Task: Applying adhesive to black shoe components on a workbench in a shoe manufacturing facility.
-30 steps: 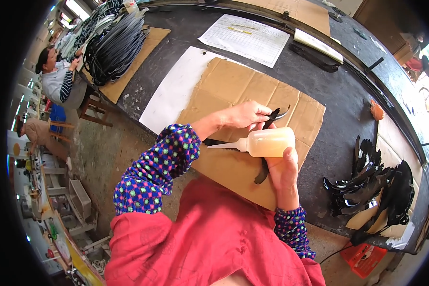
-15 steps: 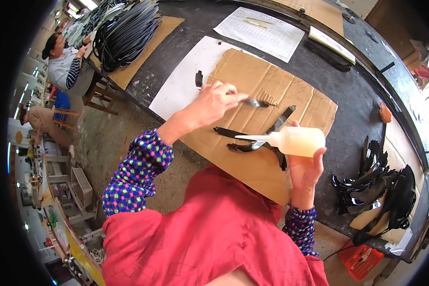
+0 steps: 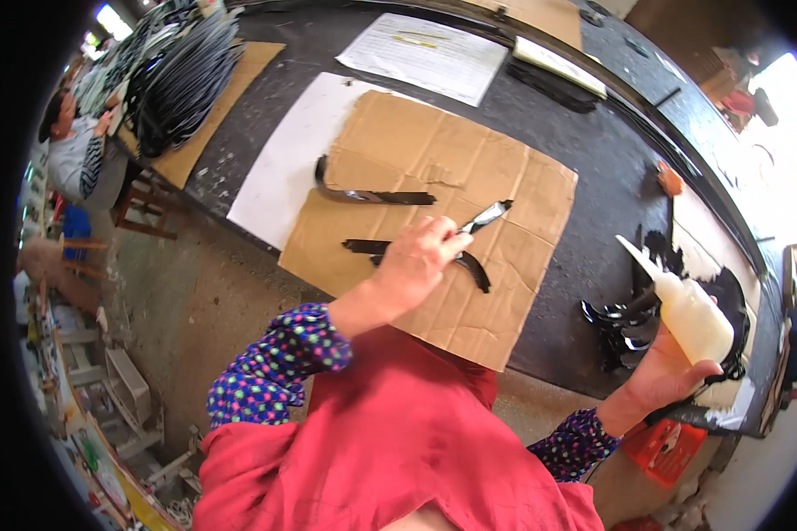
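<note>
My left hand (image 3: 412, 267) is over the glossy black curved strips on the cardboard, its fingers curled down and closed on one black strip (image 3: 485, 217). The fingertips are partly hidden. Another black strip (image 3: 367, 247) sticks out to the left from under the hand, and a curved end shows just right of it. Farther off, a bent black strip (image 3: 381, 196) lies alone across the cardboard's left part. Off to the right, my right hand (image 3: 667, 376) grips a translucent squeeze bottle (image 3: 695, 319) with pale yellowish contents. Its long thin nozzle tilts up and left.
The cardboard sheet (image 3: 469, 150) overlaps white paper (image 3: 279, 164) on the dark table (image 3: 266, 106). A pile of black pieces (image 3: 624, 332) lies near the bottle. Far left are bundled dark strips (image 3: 186, 84) and a seated person (image 3: 75, 159). A printed sheet (image 3: 425, 57) lies at the back.
My left hand has come nearer and down onto the strips; the strip it carried now seems to lie at the cardboard's left. My right hand has swung the bottle right, nozzle turned upward.
</note>
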`<state>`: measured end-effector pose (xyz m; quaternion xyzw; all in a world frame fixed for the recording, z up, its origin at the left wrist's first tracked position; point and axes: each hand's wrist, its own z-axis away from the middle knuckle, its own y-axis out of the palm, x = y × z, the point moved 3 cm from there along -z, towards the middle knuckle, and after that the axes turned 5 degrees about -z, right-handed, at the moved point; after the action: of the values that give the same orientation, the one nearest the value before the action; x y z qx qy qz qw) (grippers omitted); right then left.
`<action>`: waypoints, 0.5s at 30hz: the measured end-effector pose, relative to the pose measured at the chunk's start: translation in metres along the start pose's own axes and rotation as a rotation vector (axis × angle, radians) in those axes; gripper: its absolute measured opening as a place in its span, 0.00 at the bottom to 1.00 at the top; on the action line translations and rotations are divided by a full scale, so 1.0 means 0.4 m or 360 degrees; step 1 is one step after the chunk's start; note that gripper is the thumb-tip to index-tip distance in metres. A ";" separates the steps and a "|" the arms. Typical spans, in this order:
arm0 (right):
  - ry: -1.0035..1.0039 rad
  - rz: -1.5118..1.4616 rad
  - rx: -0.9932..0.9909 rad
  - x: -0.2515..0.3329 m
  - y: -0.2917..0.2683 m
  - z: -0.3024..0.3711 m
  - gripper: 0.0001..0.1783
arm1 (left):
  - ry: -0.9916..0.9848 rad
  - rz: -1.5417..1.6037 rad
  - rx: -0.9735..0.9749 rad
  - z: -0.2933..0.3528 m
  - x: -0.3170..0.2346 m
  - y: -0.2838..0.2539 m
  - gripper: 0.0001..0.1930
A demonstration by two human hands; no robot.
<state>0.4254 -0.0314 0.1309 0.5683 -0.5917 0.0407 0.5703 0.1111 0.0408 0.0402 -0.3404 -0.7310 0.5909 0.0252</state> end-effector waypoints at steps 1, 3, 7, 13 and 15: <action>-0.0111 -0.0001 -0.0014 0.039 -0.026 -0.010 0.48 | -0.0081 0.0139 -0.0040 0.009 0.008 -0.007 0.14; -0.0237 0.0010 -0.0037 0.122 -0.071 -0.014 0.48 | -0.0029 0.0222 0.0003 -0.005 0.006 -0.029 0.13; -0.0262 -0.0159 -0.0114 0.182 -0.166 -0.015 0.49 | 0.0302 -0.0291 0.0280 -0.064 -0.109 -0.046 0.07; -0.0284 -0.0714 -0.0300 0.042 -0.214 -0.087 0.47 | 0.0329 0.0963 0.0313 -0.281 -0.461 0.176 0.20; -0.0235 -0.0933 -0.0237 -0.001 -0.236 -0.120 0.47 | 0.0005 0.1153 0.0476 -0.335 -0.539 0.289 0.28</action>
<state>0.5232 -0.0309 0.0905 0.6729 -0.4438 -0.2104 0.5531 0.3893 0.0488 0.0575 -0.5699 -0.4692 0.6610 -0.1344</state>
